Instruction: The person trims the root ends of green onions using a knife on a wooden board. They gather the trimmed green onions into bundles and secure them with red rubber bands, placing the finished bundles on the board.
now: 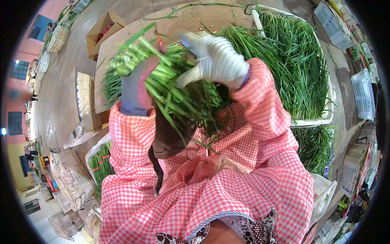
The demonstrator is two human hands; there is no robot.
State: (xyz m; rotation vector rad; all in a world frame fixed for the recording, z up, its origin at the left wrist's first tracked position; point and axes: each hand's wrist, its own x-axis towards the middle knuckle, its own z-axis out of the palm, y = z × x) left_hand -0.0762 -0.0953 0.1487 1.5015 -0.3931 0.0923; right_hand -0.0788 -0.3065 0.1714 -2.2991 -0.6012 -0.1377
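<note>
My left hand [135, 87], in a grey and pink glove, grips a thick bunch of long green vegetable stalks [170, 82]. The pale cut ends point up and to the left, and the dark leaves hang over my lap. My right hand [218, 59], in a white knitted glove, is blurred beside the bunch on its right, fingers and thumb spread apart. A thin red strip [160, 39] shows just beyond the cut ends; what it is fixed to is hidden. More green leaves [111, 85] lie on the board behind my left hand.
Right of me stands a white crate [328, 100] heaped with loose greens [295, 67]. A brown board [134, 36] with scraps lies ahead. An open cardboard box [105, 33] sits beyond its left edge. At lower left, a crate holds red-banded bunches [102, 166].
</note>
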